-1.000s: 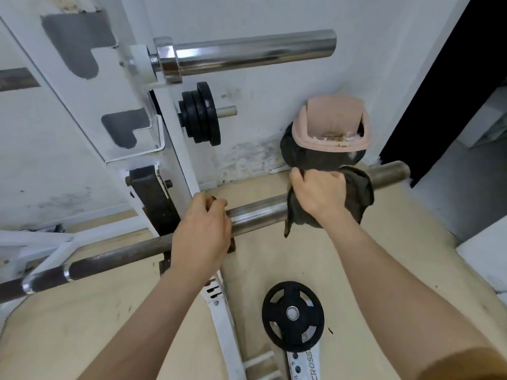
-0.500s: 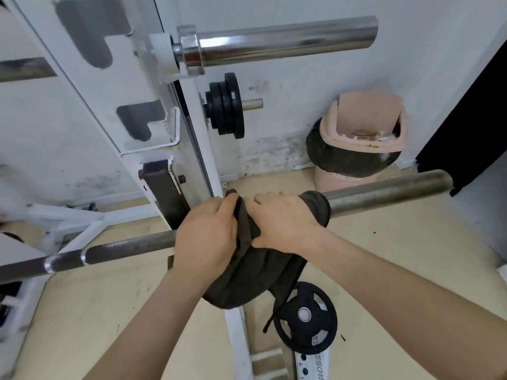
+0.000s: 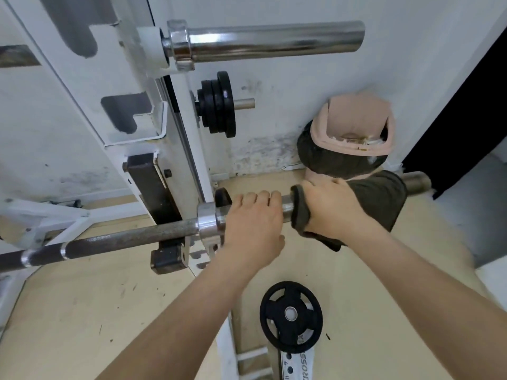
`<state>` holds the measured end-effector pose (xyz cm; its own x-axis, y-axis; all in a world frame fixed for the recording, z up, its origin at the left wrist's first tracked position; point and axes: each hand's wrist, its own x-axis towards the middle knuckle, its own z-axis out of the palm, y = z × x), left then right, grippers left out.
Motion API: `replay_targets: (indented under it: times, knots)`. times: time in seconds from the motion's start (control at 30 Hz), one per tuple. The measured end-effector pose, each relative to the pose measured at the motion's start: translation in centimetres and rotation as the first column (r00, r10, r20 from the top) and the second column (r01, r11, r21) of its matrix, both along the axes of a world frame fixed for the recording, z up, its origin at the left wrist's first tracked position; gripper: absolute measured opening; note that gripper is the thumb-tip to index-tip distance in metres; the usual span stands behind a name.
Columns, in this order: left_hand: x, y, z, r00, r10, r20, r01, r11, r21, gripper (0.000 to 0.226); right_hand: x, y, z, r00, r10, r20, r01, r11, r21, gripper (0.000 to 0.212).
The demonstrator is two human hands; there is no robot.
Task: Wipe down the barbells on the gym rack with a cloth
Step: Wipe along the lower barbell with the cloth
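**Cloth being drawn outward along the lower barbell's sleeve**

The cloth [image 3: 384, 198], bunched against the left hand [image 3: 252, 223] half a second ago, is now being slid by the right hand [image 3: 332, 207] toward the sleeve's free end. The lower barbell [image 3: 137, 237] is being steadied on the rack [image 3: 181, 138] by the left hand, its fingers curled over the sleeve beside the collar, while the cloth is being gripped, wrapped round the sleeve, by the right. A back-and-forth pass is judged to be under way, with the upper barbell [image 3: 274, 37] apparently being left for later. Only "CROSS" is being made out, on a white part [image 3: 297, 371] below the floor plate [image 3: 290, 316].
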<state>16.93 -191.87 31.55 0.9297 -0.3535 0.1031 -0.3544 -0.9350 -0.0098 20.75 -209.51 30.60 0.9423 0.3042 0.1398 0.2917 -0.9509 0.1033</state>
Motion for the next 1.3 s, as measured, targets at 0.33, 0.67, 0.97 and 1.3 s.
replay_targets:
  times: [0.33, 0.67, 0.97, 1.3]
  knots:
    - [3.8, -0.6, 0.6, 0.978, 0.047, -0.203, -0.046, 0.999, 0.009, 0.034, 1.0, -10.0, -0.9, 0.985, 0.09, 0.15, -0.09, 0.996, -0.004, 0.051]
    - [8.7, 0.0, 2.3, 0.41, -0.127, -0.903, -0.174, 0.961, -0.214, 0.026, 2.3, -16.5, 0.8, 0.952, -0.245, -0.185, 0.257, 0.965, 0.046, 0.059]
    - [1.3, -0.9, -2.2, 0.993, 0.062, 0.102, -0.066, 0.997, 0.034, 0.034, 2.7, -9.6, 2.5, 0.938, -0.047, -0.343, 0.026, 0.998, -0.065, 0.039]
    - [-3.3, 4.9, 3.2, 0.994, 0.09, 0.057, -0.045, 0.84, -0.54, 0.057, -2.3, 11.0, 2.8, 0.926, 0.274, -0.26, -0.264, 0.962, 0.074, 0.036]
